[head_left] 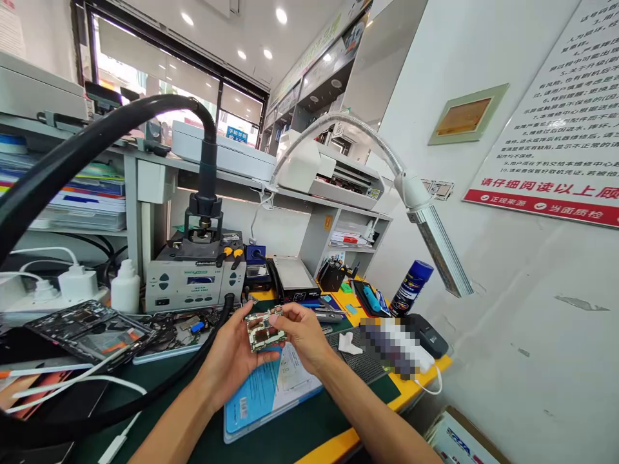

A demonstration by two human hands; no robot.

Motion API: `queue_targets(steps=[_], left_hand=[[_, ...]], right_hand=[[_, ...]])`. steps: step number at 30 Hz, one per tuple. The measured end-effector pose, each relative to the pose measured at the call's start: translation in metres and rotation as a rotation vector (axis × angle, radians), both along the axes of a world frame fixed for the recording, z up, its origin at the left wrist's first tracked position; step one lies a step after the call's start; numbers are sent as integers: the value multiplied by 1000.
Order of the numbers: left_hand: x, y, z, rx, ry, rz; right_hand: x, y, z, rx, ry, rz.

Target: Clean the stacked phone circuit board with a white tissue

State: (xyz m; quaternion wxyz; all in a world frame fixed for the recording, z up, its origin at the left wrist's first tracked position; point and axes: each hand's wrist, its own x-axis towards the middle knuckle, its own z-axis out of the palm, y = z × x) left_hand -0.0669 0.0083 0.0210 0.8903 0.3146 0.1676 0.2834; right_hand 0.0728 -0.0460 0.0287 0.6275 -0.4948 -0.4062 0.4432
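Note:
A small phone circuit board [264, 333] with metal shields and brownish patches is held up in front of me. My left hand [236, 341] cradles its left side and lower edge, fingers curled around it. From the right, my right hand [300, 328] pinches the board's upper right corner between thumb and fingers. Just below both hands lies a blue and white flat package [256, 399] on the green mat [203, 425]. What the fingertips behind the board touch is hidden.
A grey rework station [188, 283] stands behind, its thick black hose [120, 116] arching over the left side. Opened phones and parts [186, 332] lie at left. A lamp [442, 251] leans in from the right, above a blue spray can [411, 288]. A white cable [113, 448] crosses the front left.

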Motion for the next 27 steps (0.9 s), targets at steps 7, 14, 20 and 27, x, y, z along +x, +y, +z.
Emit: queue_targets(steps=[7,14,20,27], left_hand=[[-1,5,0,-118,92,185],[-3,9,2,-195,185,276],[-4,8,1,-179,163,267],[-3,2,1,-156,91,134]], right_hand=[[-5,15,-15,84,-233,-32],[46,12,-6,130,-690,-293],[159,-22,37,-119,-1074,-551],[176,-90,-9,-338,-1237,-98]])
